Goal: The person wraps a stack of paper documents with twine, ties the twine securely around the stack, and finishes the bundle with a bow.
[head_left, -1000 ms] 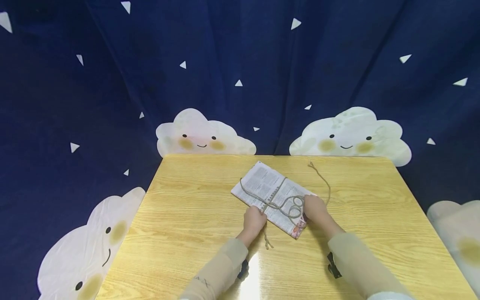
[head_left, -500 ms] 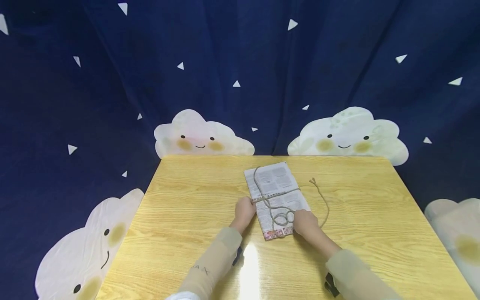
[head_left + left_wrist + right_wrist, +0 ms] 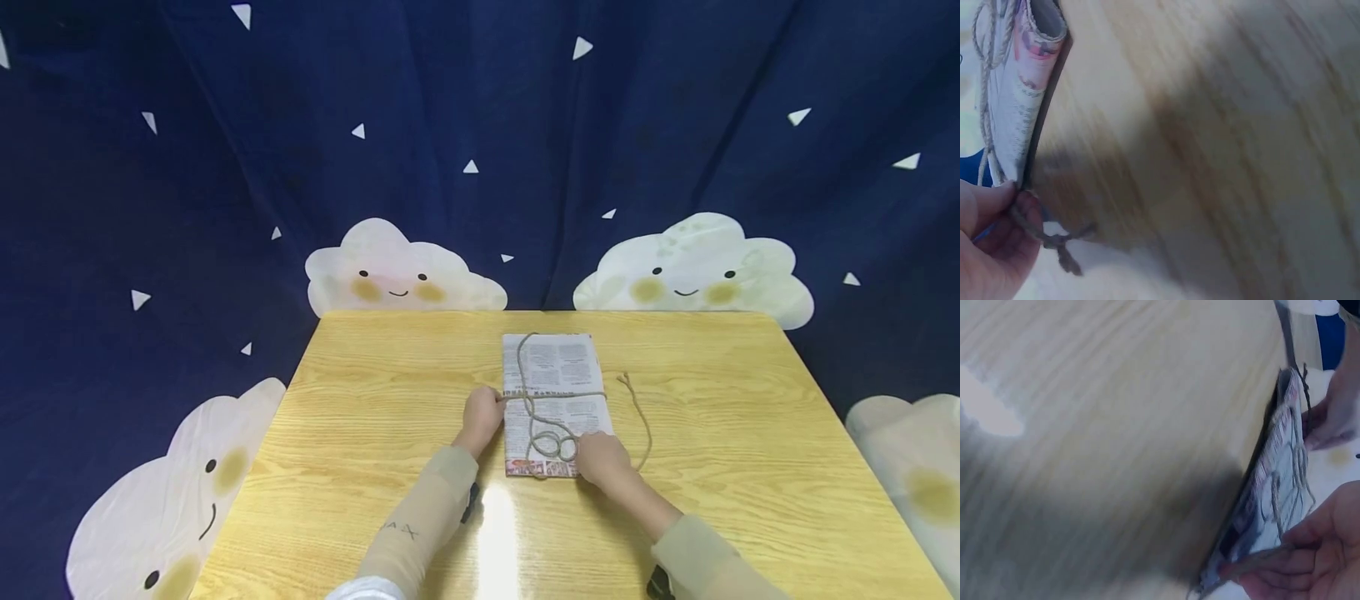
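Note:
A flat newspaper-wrapped package point(image 3: 566, 360) lies on the table, its long sides pointing away from me. A twine cord point(image 3: 558, 395) crosses it and forms loops near its front edge. At the package's left edge, my left hand point(image 3: 482, 417) pinches the cord between thumb and fingers. The left wrist view shows a knotted cord end point(image 3: 1055, 240) hanging beyond those fingers. My right hand point(image 3: 603, 460) grips the package's front right corner; in the right wrist view its thumb lies on top and its fingers point(image 3: 1272, 581) below. Whether it also holds cord, I cannot tell.
The wooden table point(image 3: 390, 367) extends around the package. A loose tail of cord point(image 3: 637, 408) with a frayed end lies right of it. Behind the table hangs a dark blue curtain point(image 3: 420, 100) with white triangles and smiling clouds.
The package has turned clockwise from a slant to nearly straight, both hands staying on it. My left hand has moved up and left, while the right hand has come left and nearer.

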`<state>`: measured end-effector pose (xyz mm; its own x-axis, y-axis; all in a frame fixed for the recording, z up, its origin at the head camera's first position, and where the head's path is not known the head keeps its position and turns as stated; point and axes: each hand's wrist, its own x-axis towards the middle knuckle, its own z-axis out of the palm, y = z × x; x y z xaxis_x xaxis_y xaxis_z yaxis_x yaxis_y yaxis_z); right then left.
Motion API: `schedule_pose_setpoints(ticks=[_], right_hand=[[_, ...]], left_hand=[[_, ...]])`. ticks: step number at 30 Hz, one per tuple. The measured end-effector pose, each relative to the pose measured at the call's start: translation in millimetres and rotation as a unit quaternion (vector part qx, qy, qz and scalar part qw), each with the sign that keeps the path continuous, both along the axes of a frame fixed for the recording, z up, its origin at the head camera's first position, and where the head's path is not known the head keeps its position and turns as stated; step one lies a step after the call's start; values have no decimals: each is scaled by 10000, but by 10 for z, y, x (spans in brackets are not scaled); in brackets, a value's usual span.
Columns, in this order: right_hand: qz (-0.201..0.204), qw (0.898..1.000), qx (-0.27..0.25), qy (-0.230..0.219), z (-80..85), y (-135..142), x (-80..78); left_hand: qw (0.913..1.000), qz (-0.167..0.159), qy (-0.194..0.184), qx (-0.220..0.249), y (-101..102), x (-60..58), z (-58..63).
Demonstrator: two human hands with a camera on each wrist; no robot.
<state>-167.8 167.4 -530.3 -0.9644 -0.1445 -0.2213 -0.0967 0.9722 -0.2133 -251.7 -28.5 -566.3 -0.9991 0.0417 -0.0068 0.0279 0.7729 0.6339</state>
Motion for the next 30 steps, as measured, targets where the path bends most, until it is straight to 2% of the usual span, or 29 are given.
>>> schedule_pose_setpoints(ticks=[3, 6, 10, 13, 15, 19, 21, 24, 26, 27, 29, 30], right_hand=[[-245, 9983, -470, -231, 56, 108, -66], [-532, 9906, -1146, -524, 111, 306, -190], [-736, 9652, -2384, -780, 117, 633, -364], [-782, 9480, -2988, -768, 100, 842, -441], [-721, 9463, -3088, -625, 86, 940, -464], [-810, 9440, -3169, -423, 33, 1018, -500], [-829, 9411, -3254, -381, -21, 1010, -523], [-744, 9412, -3285, -251, -123, 967, -550], [-712, 9394, -3349, -148, -195, 924, -562], [-733, 9383, -3378, -93, -222, 901, -561], [-869, 9367, -3390, 12, -262, 868, -562], [-965, 9362, -3379, 62, -278, 860, -565]], left_hand=[[9996, -53, 165, 206, -16, -2, -10], [9970, -60, 234, 730, -42, 7, -24], [9894, 27, 361, 1409, -71, 23, -69], [9857, 157, 630, 1555, -75, 31, -111], [9829, 232, 893, 1592, -74, 30, -134], [9766, 355, 1088, 1821, -64, 35, -135], [9738, 389, 1030, 1989, -65, 36, -124], [9677, 403, 739, 2375, -69, 24, -118], [9592, 416, 489, 2754, -71, 12, -123], [9516, 399, 321, 3030, -73, 28, -74], [9355, 429, 53, 3507, -71, 18, -79], [9264, 372, 46, 3746, -78, 26, -90]])
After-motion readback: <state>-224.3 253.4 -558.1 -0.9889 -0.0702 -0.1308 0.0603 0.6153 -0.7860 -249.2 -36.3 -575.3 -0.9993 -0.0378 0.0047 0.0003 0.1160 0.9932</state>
